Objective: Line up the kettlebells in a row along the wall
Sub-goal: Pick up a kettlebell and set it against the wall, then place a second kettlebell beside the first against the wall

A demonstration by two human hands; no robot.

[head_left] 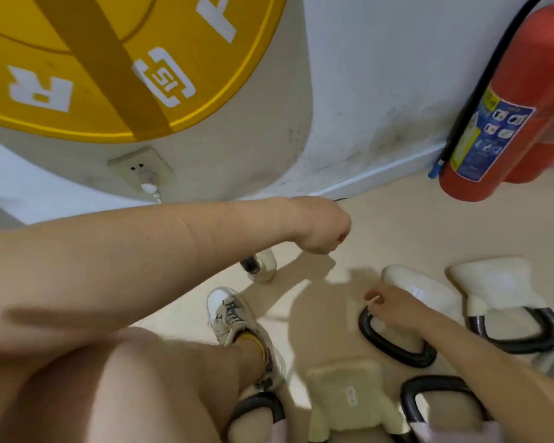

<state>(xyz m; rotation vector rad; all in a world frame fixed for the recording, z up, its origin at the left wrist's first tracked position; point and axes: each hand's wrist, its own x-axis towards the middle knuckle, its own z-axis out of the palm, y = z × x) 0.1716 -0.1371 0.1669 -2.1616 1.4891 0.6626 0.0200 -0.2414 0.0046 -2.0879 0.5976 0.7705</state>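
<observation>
Reaching toward the kettlebell (397,318) lying well short of the wall (381,91), your right hand (389,306) hovers, fingers loose, over its black handle (394,343). Expect it to be heavy and rigid; grasp that loop. Your left hand (320,228) is fisted, contents hidden; nearer kettlebells are cropped.

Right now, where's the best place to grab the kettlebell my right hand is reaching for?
Grip the black handle loop, coming down from above. The kettlebell lies tipped with its cream body toward the wall, so the loop faces you, open and clear. Your right hand is already at its upper end.
</observation>
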